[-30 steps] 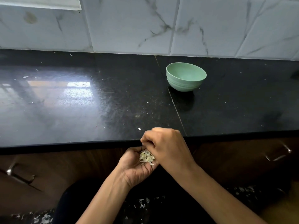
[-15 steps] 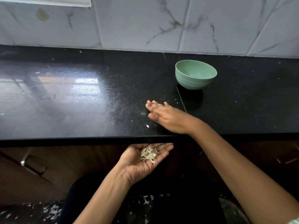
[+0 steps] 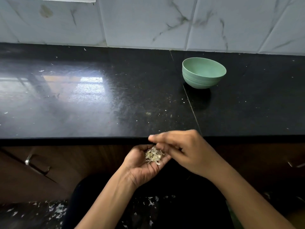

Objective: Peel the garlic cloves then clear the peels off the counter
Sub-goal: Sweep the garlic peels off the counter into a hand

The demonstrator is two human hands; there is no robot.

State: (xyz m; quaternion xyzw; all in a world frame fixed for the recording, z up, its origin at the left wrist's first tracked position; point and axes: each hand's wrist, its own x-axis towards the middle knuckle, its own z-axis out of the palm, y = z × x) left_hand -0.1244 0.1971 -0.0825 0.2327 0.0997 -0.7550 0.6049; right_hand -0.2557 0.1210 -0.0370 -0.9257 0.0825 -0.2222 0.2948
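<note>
Just below the desk [image 3: 99, 104] edge, the left hand [image 3: 142, 166], its grip cupped palm-up, cradles the garlic peels [image 3: 153, 155]; the right hand [image 3: 183, 151], fingers loosely extended and apparently empty, hovers just above them.

Counter [image 3: 115, 96]: black and glossy, peppered with tiny white flecks, and a pale washed-out sheen sits out at 9 o'clock.
Bowl [image 3: 204, 73]: soft mint green all over, up at 1 o'clock, with faint ringed bands low on its wall.
Tiles [image 3: 148, 22]: white with thin grey marble veins across 12 o'clock, and one brownish smudge at 11.
Peels [image 3: 153, 155]: creamy white with a touch of yellow, down at 6 o'clock.
Cabinet [image 3: 82, 162]: dark brown wood grain at 8 o'clock — silver handle [image 3: 28, 161] on it.
Floor [image 3: 41, 214]: dark, dotted with white scraps, at 7 o'clock.
</note>
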